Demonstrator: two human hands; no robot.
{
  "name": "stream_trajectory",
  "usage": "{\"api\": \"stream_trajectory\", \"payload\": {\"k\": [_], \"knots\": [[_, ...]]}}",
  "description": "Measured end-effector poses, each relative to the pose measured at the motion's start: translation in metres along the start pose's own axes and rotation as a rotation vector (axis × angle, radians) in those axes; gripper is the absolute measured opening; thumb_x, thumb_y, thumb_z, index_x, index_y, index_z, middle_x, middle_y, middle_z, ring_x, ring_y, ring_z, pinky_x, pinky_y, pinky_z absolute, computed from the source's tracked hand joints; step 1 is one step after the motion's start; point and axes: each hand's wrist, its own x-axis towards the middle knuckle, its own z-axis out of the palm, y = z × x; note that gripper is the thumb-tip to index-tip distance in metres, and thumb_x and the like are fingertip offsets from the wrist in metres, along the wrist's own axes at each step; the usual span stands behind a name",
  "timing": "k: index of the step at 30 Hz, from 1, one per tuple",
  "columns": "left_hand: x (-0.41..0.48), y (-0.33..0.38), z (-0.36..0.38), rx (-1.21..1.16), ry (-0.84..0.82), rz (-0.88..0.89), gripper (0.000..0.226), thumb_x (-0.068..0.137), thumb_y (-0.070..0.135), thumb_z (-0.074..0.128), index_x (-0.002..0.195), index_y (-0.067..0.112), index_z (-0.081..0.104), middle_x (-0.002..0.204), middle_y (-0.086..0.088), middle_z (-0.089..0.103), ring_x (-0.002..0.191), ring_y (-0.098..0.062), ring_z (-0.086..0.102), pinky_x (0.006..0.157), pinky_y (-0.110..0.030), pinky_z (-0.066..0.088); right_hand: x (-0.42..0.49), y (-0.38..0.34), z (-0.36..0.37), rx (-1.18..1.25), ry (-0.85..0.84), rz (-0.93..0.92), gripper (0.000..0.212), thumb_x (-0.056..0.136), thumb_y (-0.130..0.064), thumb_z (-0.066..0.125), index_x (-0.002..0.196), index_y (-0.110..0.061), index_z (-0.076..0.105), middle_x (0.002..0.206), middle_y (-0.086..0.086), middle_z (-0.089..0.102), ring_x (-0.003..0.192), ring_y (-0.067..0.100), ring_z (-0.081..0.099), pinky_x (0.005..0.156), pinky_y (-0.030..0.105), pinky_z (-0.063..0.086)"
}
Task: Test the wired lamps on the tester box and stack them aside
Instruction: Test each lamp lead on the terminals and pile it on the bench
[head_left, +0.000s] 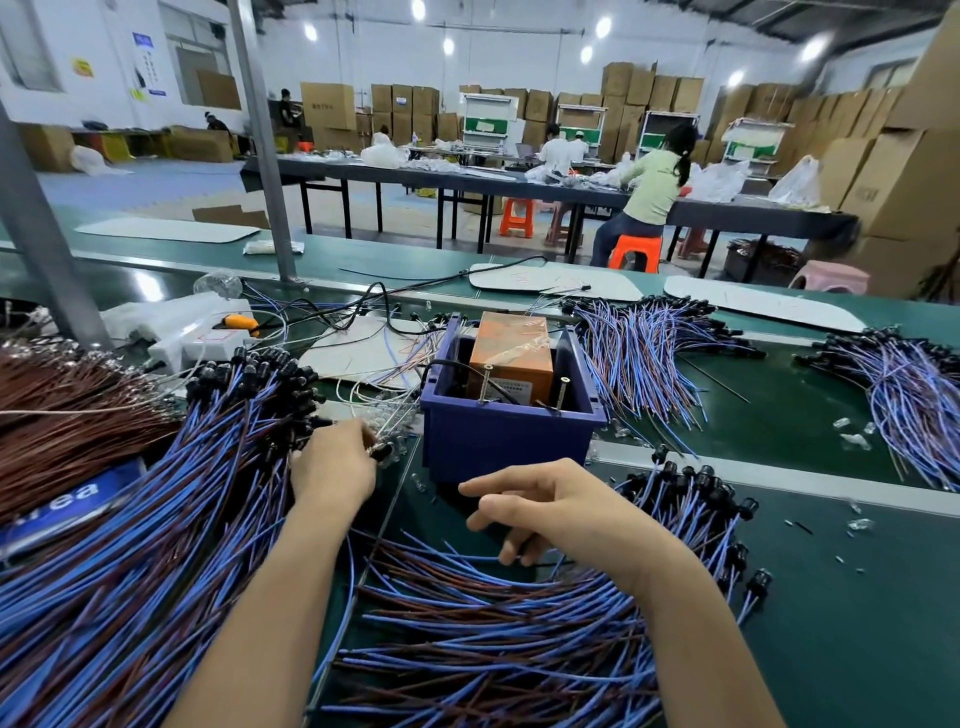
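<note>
Fingers of the left hand (332, 467) were pinched on a wired lamp (383, 451) just left of the tester box (498, 447). Whether the curled right hand (550, 512) held wires could not be told. One lead pair should be singled out first.
</note>
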Motion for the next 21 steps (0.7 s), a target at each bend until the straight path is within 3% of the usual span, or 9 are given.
{"api": "stream_trajectory", "payload": {"k": [6, 9, 11, 15, 17, 19, 21], "knots": [[0.003, -0.001, -0.004, 0.129, -0.057, -0.042, 0.021, 0.090, 0.023, 0.056, 0.109, 0.019, 0.065, 0.116, -0.007, 0.063, 0.116, -0.029, 0.051, 0.099, -0.041, 0.034, 0.000, -0.001, 0.000, 0.008, 0.002, 0.000, 0.025, 0.096, -0.024, 0.056, 0.118, -0.025, 0.067, 0.099, -0.004, 0.074, 0.066, 0.008, 0.065, 0.065, 0.018, 0.052], [0.004, 0.000, -0.021, -0.031, 0.008, -0.086, 0.014, 0.089, 0.024, 0.057, 0.101, 0.023, 0.065, 0.109, -0.008, 0.064, 0.110, -0.030, 0.054, 0.097, -0.041, 0.034, 0.000, -0.001, 0.000, 0.020, 0.012, -0.017, 0.024, 0.096, -0.023, 0.056, 0.117, -0.025, 0.067, 0.098, -0.003, 0.074, 0.066, 0.009, 0.064, 0.066, 0.019, 0.053], [0.005, -0.001, -0.037, -0.163, 0.090, -0.089, 0.012, 0.089, 0.023, 0.059, 0.100, 0.024, 0.065, 0.107, -0.009, 0.066, 0.104, -0.029, 0.057, 0.093, -0.038, 0.042, -0.001, -0.002, 0.000, 0.030, 0.029, -0.037, 0.024, 0.096, -0.022, 0.056, 0.116, -0.024, 0.068, 0.099, -0.002, 0.074, 0.067, 0.010, 0.064, 0.069, 0.021, 0.054], [-0.003, 0.006, -0.076, -0.532, 0.239, 0.032, 0.010, 0.087, 0.014, 0.067, 0.085, 0.024, 0.064, 0.089, -0.008, 0.071, 0.078, -0.024, 0.067, 0.079, -0.035, 0.054, -0.001, -0.004, 0.001, 0.070, 0.095, -0.115, 0.023, 0.096, -0.018, 0.055, 0.111, -0.027, 0.071, 0.093, 0.000, 0.074, 0.074, 0.013, 0.066, 0.072, 0.025, 0.054], [-0.015, 0.017, -0.091, -0.757, 0.191, 0.157, 0.015, 0.086, 0.012, 0.069, 0.080, 0.025, 0.063, 0.079, -0.001, 0.072, 0.067, -0.018, 0.069, 0.074, -0.034, 0.057, -0.001, -0.006, 0.002, 0.134, 0.118, -0.183, 0.025, 0.096, -0.017, 0.055, 0.111, -0.028, 0.071, 0.091, -0.001, 0.072, 0.077, 0.015, 0.067, 0.073, 0.025, 0.054], [-0.034, 0.034, -0.099, -0.843, 0.041, 0.307, 0.014, 0.084, 0.013, 0.070, 0.081, 0.025, 0.064, 0.072, 0.004, 0.073, 0.058, -0.008, 0.067, 0.061, -0.019, 0.054, -0.001, -0.010, 0.003, 0.210, 0.119, -0.270, 0.025, 0.095, -0.021, 0.055, 0.114, -0.028, 0.070, 0.112, -0.009, 0.068, 0.080, 0.016, 0.067, 0.074, 0.026, 0.054], [-0.051, 0.054, -0.096, -0.923, -0.142, 0.407, 0.012, 0.082, 0.010, 0.071, 0.081, 0.018, 0.062, 0.069, 0.002, 0.073, 0.053, -0.005, 0.063, 0.056, -0.014, 0.051, -0.001, -0.013, 0.005, 0.267, 0.117, -0.357, 0.026, 0.092, -0.029, 0.057, 0.115, -0.027, 0.070, 0.128, -0.013, 0.062, 0.082, 0.018, 0.068, 0.074, 0.027, 0.054]]}}
